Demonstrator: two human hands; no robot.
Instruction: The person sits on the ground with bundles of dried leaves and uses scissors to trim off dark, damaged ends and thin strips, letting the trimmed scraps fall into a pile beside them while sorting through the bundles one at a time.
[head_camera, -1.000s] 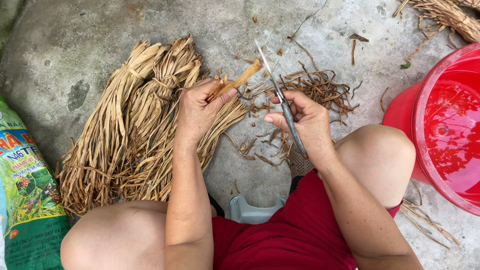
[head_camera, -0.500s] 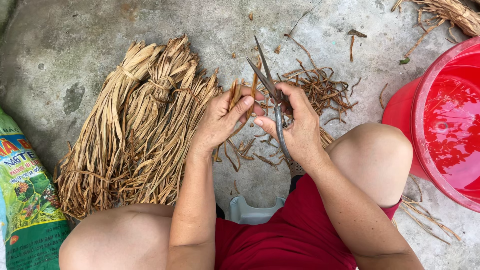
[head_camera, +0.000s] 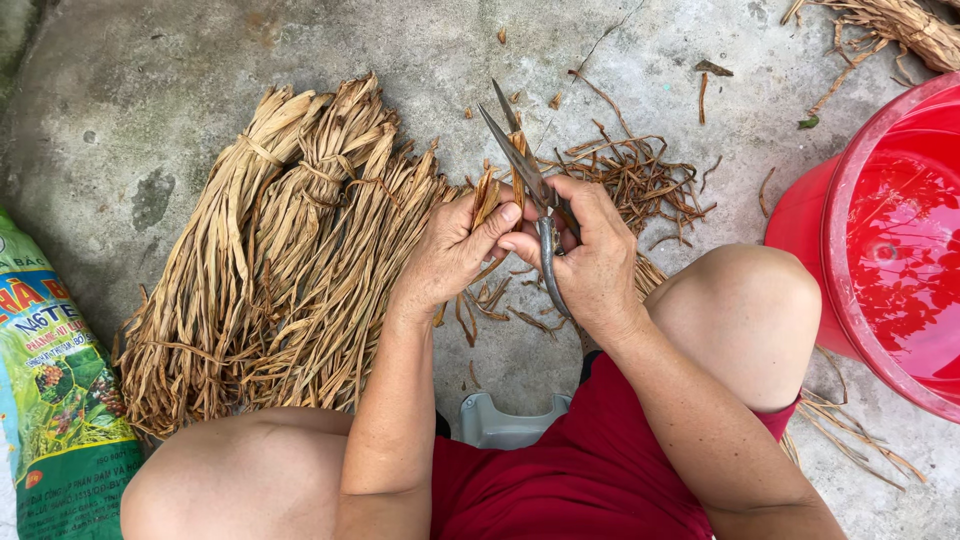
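My right hand (head_camera: 590, 255) grips metal scissors (head_camera: 520, 160), blades pointing up and away, slightly parted. My left hand (head_camera: 455, 250) pinches a short dried brown stalk (head_camera: 487, 195) and holds it against the right hand's fingers, beside the blades. Both hands meet over the concrete floor (head_camera: 150, 90), just in front of my knees. To the left lie tied bundles of dried straw-coloured stalks (head_camera: 290, 250). A pile of thin trimmed scraps (head_camera: 640, 180) lies just beyond the right hand.
A red plastic basin (head_camera: 890, 250) with liquid stands at the right. A green printed sack (head_camera: 55, 390) lies at the left edge. More dried stalks (head_camera: 900, 25) lie at the top right. A grey low stool (head_camera: 505, 420) shows between my legs.
My left hand brought a stalk from the bundles rightward to meet the right hand. The scissors moved left and closer to the stalk.
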